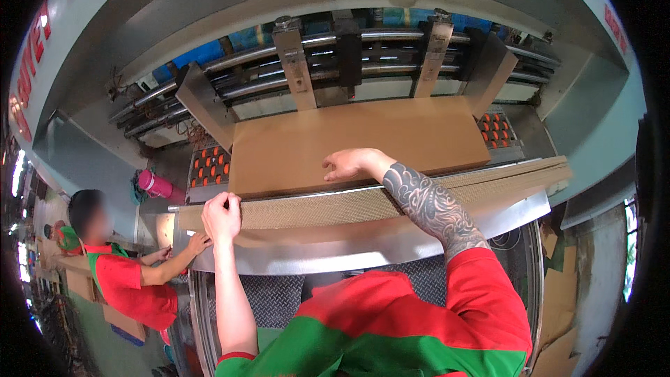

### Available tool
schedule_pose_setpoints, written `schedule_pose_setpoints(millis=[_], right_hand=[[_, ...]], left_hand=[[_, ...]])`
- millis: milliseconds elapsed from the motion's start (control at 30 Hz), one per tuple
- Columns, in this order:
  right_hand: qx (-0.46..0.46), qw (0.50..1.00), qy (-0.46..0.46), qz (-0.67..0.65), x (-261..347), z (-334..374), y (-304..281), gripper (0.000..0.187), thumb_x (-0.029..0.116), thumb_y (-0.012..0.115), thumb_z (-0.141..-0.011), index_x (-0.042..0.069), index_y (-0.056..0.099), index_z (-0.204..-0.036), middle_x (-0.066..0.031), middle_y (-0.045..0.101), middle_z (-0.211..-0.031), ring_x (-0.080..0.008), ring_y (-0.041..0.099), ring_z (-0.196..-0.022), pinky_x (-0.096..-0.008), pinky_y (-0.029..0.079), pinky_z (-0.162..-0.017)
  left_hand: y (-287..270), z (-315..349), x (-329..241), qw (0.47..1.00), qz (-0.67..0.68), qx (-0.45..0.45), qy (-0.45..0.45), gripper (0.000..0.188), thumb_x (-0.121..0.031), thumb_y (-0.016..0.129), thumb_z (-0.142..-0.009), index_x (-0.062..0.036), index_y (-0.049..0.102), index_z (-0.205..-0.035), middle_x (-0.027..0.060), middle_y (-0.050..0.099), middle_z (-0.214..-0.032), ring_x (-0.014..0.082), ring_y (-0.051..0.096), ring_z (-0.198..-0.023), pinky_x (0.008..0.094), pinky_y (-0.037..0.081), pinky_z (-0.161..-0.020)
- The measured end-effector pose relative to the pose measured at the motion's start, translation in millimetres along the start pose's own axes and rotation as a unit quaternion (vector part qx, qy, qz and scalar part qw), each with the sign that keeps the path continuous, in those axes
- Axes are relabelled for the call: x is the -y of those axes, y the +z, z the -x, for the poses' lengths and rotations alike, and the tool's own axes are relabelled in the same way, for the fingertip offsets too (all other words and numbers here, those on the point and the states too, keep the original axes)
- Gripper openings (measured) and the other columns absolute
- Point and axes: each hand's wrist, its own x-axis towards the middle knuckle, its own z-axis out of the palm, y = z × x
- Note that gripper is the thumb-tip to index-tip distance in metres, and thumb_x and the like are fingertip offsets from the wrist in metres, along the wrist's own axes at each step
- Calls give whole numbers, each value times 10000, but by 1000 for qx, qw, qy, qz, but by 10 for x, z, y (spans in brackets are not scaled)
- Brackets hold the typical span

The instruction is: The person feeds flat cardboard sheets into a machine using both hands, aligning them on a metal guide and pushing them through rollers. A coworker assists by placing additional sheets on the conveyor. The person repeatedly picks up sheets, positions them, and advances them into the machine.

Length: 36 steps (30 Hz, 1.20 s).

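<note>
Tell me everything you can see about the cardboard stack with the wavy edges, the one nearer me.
The nearer cardboard stack is brown, long and bundled, with corrugated edges showing. It runs crosswise above the shiny metal table, and gaps separate some layers at its right end. Your left hand, fingers curled, is at its left end; whether it grips is unclear. Your right forearm crosses over it.

Left of my grip: one pink container (155, 185); one co-worker (143, 286), red-and-green clothing; farther left, a second person (68, 239). Right of my grip: brown cardboard pieces (558, 304). Nearer me: diamond-patterned metal plate (265, 300). Beyond my grip: blue panels (204, 53).
</note>
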Motion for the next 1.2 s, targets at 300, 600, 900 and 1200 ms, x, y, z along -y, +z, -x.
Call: schedule_pose_setpoints(millis=[300, 600, 900, 1200], right_hand=[[-7, 999, -31, 30, 24, -21, 8, 774, 524, 690, -1064, 46, 513, -1647, -208, 718, -1476, -389, 668, -1381, -467, 521, -1178], [-3, 1000, -7, -6, -1, -31, -4, 774, 535, 701, -1043, 41, 553, -1620, -234, 625, -1594, -412, 580, -1487, -491, 471, -1237], [-2, 1000, 0, 5, -2, -53, -11, 789, 541, 718, -1035, 41, 556, -1623, -203, 598, -1636, -399, 565, -1508, -486, 455, -1257], [-16, 1000, -10, 7, 14, -11, -17, 801, 524, 718, -1045, 37, 520, -1649, -233, 629, -1593, -401, 587, -1486, -479, 467, -1237]], left_hand=[[6, 20, -16, 1000, -2, 3, -19, 268, -255, 682, -999, -51, 799, -870, 213, 758, -853, 429, 754, -880, 522, 565, -793], [35, 12, 29, 1000, -6, -1, -8, 262, -242, 682, -988, -40, 794, -864, 216, 753, -847, 435, 750, -870, 521, 562, -791], [52, 14, 40, 1000, -6, -5, -9, 288, -247, 658, -1002, -41, 794, -854, 216, 762, -855, 438, 758, -881, 517, 565, -816], [65, 14, 36, 1000, 1, 0, -18, 313, -271, 634, -1010, -49, 799, -863, 214, 765, -860, 444, 758, -875, 528, 572, -818]])
